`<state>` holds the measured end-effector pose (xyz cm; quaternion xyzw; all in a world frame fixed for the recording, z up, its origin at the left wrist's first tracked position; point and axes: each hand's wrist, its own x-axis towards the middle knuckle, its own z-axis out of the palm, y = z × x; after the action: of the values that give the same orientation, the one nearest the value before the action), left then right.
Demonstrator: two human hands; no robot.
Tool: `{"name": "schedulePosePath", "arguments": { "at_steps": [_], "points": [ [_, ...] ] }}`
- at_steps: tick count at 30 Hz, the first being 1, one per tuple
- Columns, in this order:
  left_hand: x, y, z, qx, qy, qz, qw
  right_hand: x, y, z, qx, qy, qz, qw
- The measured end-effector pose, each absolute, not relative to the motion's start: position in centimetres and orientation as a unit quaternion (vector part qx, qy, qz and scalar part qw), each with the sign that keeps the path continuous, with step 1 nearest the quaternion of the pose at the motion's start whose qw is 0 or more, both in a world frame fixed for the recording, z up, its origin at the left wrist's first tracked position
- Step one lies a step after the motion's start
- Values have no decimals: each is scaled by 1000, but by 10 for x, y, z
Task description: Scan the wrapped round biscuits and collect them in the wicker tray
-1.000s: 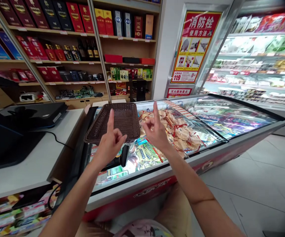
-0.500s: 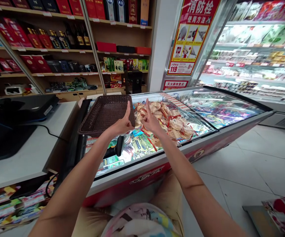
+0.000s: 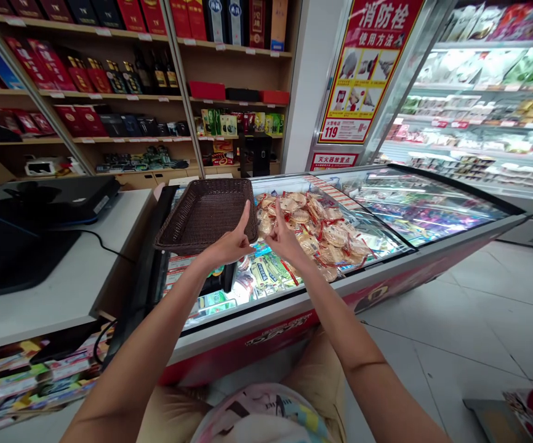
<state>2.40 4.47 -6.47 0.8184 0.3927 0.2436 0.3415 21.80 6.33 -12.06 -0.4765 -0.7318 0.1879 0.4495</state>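
My left hand (image 3: 233,243) hovers over the freezer with its index finger stretched forward and its thumb pointing inward. Nothing is in it. Just beyond it lies a dark brown woven basket (image 3: 206,215), with no goods inside. My right hand (image 3: 285,239) makes a mirrored shape, index finger extended, thumb towards the left hand, and is likewise free of any object. The hands are a small gap apart. Past the right hand, packaged flat round breads (image 3: 333,234) with red-edged wrappers lie heaped on the freezer top. Under my left wrist is a black object (image 3: 229,278), partly hidden.
The glass-topped chest freezer (image 3: 257,307) runs across in front of me. On the left stands a white counter (image 3: 123,227) with a black device. Shelves of boxes and bottles (image 3: 123,77) fill the back, and a lit fridge (image 3: 492,104) is at right.
The whole scene has shifted slightly to the right as the view turned a little left. Both hands keep the same pointing shape, and their fingertips sit slightly lower in view.
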Motion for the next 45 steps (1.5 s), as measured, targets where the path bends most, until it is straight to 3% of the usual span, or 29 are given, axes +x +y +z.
{"name": "schedulePosePath", "arguments": {
  "at_steps": [3,9,15,17,20,22,27,30,33,39,45],
  "points": [
    [5,31,-68,807,429,276,297,216,64,-133,-518,-703,194,446],
    [-45,-16,-100,675,520,456,258,204,63,-168,-551,-636,144,521],
    [-83,-76,-151,599,616,478,182,194,58,-195,-559,-628,62,538],
    [-103,-93,-162,515,650,538,149,196,58,-199,-551,-643,51,530],
    [-150,-111,-175,249,673,696,12,200,56,-203,-555,-647,46,520],
    [-191,-119,-183,115,679,725,-17,203,55,-205,-564,-642,38,518],
    [-269,-125,-211,6,720,688,95,204,55,-208,-564,-650,15,510],
    [-284,-118,-224,13,720,662,210,203,56,-209,-563,-654,8,505],
    [-285,-113,-228,16,709,656,258,202,54,-202,-563,-645,8,517],
    [-256,-170,-222,-13,669,720,182,178,12,-171,-494,-654,-7,573],
    [-175,-264,-210,-9,624,777,82,119,-44,-162,-359,-728,157,563]
  ]
}}
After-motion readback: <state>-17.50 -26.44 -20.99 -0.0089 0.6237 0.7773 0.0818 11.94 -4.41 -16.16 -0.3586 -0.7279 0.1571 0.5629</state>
